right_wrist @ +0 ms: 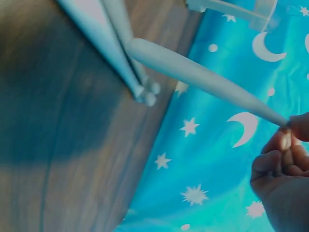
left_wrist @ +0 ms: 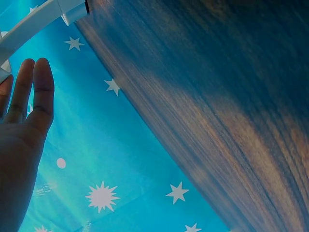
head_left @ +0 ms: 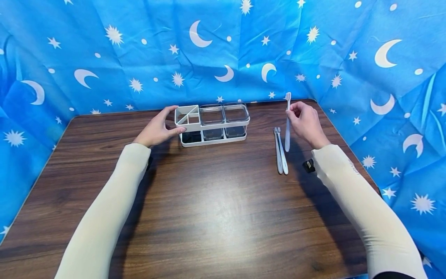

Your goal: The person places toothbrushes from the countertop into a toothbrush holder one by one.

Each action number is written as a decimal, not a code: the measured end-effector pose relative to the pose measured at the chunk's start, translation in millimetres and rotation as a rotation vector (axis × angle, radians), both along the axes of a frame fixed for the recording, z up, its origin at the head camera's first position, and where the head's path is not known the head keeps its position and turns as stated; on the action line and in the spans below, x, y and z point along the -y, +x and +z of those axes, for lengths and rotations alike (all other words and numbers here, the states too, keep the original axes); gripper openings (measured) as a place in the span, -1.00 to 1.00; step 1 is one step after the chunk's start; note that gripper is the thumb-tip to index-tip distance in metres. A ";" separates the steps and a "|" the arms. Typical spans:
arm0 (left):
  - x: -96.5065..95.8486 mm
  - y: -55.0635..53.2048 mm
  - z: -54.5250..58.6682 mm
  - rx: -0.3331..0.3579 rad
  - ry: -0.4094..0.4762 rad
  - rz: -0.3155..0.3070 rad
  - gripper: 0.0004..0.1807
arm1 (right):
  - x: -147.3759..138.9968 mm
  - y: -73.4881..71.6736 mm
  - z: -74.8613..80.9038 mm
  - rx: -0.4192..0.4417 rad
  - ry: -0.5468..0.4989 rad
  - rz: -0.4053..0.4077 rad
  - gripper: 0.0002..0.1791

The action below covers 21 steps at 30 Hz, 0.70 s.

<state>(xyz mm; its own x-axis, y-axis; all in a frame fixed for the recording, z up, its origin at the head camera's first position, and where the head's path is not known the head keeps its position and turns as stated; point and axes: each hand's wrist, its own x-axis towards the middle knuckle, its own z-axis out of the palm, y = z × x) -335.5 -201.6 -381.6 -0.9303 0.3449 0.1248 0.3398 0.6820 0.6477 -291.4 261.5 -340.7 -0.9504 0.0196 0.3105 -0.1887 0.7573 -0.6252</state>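
Note:
A white toothbrush holder (head_left: 219, 143) with a divided left section stands at the back of the table. My left hand (head_left: 158, 126) grips its left end, thumb at the front and fingers behind; in the left wrist view, straight fingers (left_wrist: 43, 92) show below the holder's white frame (left_wrist: 34, 24). Between right thumb and fingertips, my right hand (head_left: 306, 120) pinches a pale toothbrush (head_left: 287, 133) near its head, bristle end up and handle hanging down. Two more toothbrushes (head_left: 279, 155) lie side by side on the table, just left of the held one.
Two clear cups (head_left: 237, 113) sit in the holder's middle and right sections. The brown wooden table (head_left: 209, 217) meets a blue curtain (head_left: 146, 46) with moons and stars along its back and sides.

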 end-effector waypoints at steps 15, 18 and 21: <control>-0.2 1.1 -0.2 -0.016 -0.006 -0.007 0.02 | 46.7 -1.6 26.1 -0.216 -0.212 0.202 -0.75; 0.1 0.5 -1.2 -0.015 0.001 -0.010 0.03 | 62.1 4.2 37.5 -0.223 -0.243 0.231 -0.77; 0.2 -0.1 -1.8 -0.020 0.005 -0.015 0.03 | 80.7 14.6 52.0 -0.231 -0.276 0.262 -0.80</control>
<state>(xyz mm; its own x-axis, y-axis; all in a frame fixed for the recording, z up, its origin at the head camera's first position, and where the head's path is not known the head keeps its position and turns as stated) -335.6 -201.8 -383.4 -0.9224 0.3582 0.1445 0.3626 0.6738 0.6439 -276.7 180.8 -288.7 -0.8404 -0.1008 0.5325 -0.5107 0.4760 -0.7160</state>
